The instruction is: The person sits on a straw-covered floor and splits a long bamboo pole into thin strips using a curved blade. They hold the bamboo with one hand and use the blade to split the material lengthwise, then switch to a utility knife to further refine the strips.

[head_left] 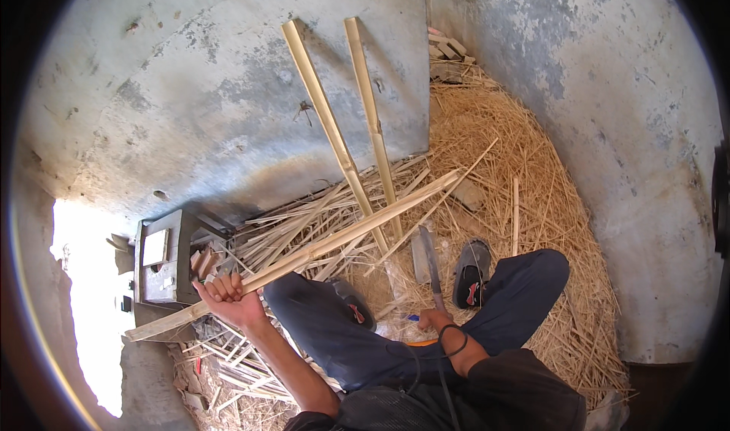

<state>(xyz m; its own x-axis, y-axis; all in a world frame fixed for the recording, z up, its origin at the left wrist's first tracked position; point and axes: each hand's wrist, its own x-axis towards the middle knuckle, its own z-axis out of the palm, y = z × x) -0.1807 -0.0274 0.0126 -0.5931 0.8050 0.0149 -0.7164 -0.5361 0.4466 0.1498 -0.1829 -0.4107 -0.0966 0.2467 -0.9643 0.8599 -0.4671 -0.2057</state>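
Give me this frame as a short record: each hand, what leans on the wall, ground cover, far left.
Left hand: holding a long split-bamboo strip, aslant
Right hand: gripping a long-bladed knife, blade pointing away from the person
Leaning on wall: two bamboo lengths
Ground cover: pale slivers
Far left: grey box

In the left fingers (221, 286) lies a bamboo strip (342, 240), left of them a cabinet (172, 257); ahead of the right fingers (430, 320), a knife (430, 260).
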